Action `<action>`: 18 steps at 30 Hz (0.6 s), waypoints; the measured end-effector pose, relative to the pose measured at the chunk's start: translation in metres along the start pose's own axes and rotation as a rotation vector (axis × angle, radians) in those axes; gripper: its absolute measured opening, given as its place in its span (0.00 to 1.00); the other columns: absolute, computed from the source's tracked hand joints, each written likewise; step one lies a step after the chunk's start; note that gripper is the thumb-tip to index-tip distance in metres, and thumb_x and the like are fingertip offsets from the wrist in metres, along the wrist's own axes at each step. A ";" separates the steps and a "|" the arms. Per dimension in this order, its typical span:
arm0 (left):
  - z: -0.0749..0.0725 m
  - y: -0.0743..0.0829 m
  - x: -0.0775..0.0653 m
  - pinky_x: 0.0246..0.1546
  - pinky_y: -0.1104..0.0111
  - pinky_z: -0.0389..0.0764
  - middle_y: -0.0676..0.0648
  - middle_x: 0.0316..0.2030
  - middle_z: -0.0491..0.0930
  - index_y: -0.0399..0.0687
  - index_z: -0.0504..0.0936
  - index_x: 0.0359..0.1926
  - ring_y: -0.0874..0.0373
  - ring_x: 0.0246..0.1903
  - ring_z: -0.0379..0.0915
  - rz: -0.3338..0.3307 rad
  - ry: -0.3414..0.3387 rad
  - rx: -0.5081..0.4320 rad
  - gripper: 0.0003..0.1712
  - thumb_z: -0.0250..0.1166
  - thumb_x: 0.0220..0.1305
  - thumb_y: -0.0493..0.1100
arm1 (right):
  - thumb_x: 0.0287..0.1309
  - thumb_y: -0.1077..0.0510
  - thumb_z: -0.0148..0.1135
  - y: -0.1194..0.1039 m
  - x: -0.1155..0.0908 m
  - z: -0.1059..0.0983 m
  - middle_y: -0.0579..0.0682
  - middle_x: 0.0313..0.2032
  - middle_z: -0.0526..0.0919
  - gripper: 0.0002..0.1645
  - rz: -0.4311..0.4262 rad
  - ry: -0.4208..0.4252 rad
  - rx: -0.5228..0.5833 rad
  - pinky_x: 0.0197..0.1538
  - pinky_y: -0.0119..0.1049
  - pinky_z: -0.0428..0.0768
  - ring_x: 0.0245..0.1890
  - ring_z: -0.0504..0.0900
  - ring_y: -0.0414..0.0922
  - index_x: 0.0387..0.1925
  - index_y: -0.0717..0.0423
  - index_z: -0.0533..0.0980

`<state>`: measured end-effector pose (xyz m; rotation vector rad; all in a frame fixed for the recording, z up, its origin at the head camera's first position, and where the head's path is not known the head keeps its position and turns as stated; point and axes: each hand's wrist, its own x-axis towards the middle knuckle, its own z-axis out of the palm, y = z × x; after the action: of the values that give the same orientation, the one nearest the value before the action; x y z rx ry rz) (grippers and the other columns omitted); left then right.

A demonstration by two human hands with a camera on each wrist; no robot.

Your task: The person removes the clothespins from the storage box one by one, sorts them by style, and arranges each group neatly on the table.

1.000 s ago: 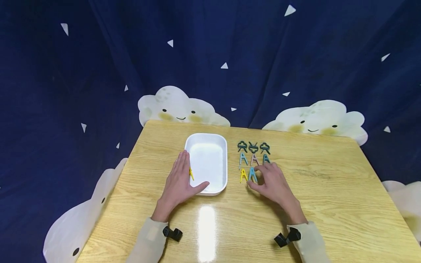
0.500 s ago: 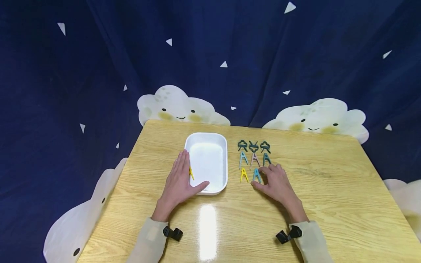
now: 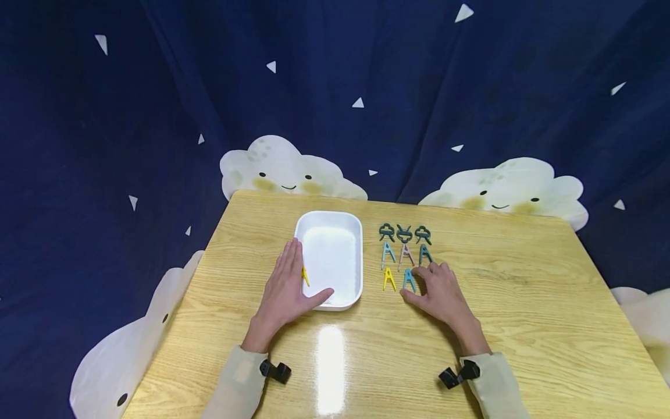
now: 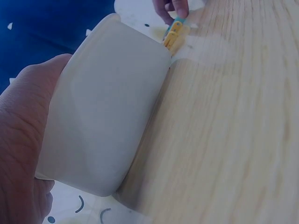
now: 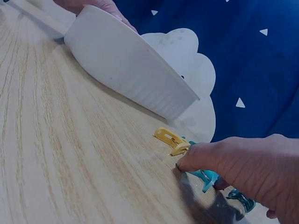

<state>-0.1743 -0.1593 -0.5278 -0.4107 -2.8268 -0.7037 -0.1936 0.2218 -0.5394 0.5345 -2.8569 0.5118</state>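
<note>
My left hand (image 3: 285, 285) lies along the left rim of a white plastic tray (image 3: 357, 256), fingers straight and thumb stretched over its near rim. Partly hidden by that hand, a yellow clothespin (image 3: 305, 277) shows at the tray's left inner side. My right hand (image 3: 439, 291) pinches a blue clothespin (image 3: 409, 280) low over the table, its thumb at the near end and its curled index finger at the far end. To the left of it lies another yellow clothespin (image 3: 389, 279). In the right wrist view the thumb (image 5: 201, 156) covers part of the blue clothespin (image 5: 205, 177).
Behind the blue one lie light blue (image 3: 388, 255), pink (image 3: 405, 256) and dark green (image 3: 425, 254) clothespins in a row. Farther back are three dark green cloud-shaped clips (image 3: 404, 234). The wooden table (image 3: 523, 291) ends at a dark blue curtain with clouds (image 3: 502, 186).
Over the first half second, my right hand slid the blue clothespin slightly right, away from the yellow one. Since then it has stayed in place. My left hand has not moved.
</note>
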 end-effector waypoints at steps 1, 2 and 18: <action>0.000 0.000 0.000 0.82 0.54 0.47 0.36 0.83 0.42 0.33 0.42 0.82 0.44 0.83 0.38 0.000 -0.001 0.000 0.77 0.61 0.55 0.83 | 0.51 0.37 0.76 0.000 0.000 0.000 0.50 0.30 0.74 0.37 0.000 0.002 -0.005 0.38 0.45 0.67 0.32 0.66 0.52 0.52 0.61 0.84; 0.000 0.000 0.000 0.82 0.55 0.47 0.36 0.83 0.42 0.34 0.42 0.82 0.44 0.83 0.37 -0.002 -0.004 0.000 0.77 0.61 0.55 0.83 | 0.51 0.37 0.76 0.000 0.000 0.000 0.50 0.29 0.74 0.37 -0.001 0.004 -0.009 0.38 0.45 0.67 0.32 0.66 0.52 0.51 0.61 0.84; 0.000 0.000 0.001 0.82 0.55 0.46 0.36 0.83 0.41 0.34 0.41 0.83 0.44 0.83 0.37 -0.008 -0.013 -0.003 0.77 0.61 0.55 0.84 | 0.56 0.47 0.74 -0.051 0.021 -0.014 0.52 0.31 0.86 0.22 -0.208 0.176 0.142 0.44 0.49 0.72 0.33 0.72 0.47 0.45 0.58 0.85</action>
<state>-0.1749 -0.1591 -0.5276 -0.4060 -2.8418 -0.7099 -0.1911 0.1755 -0.5057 0.7603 -2.5748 0.6909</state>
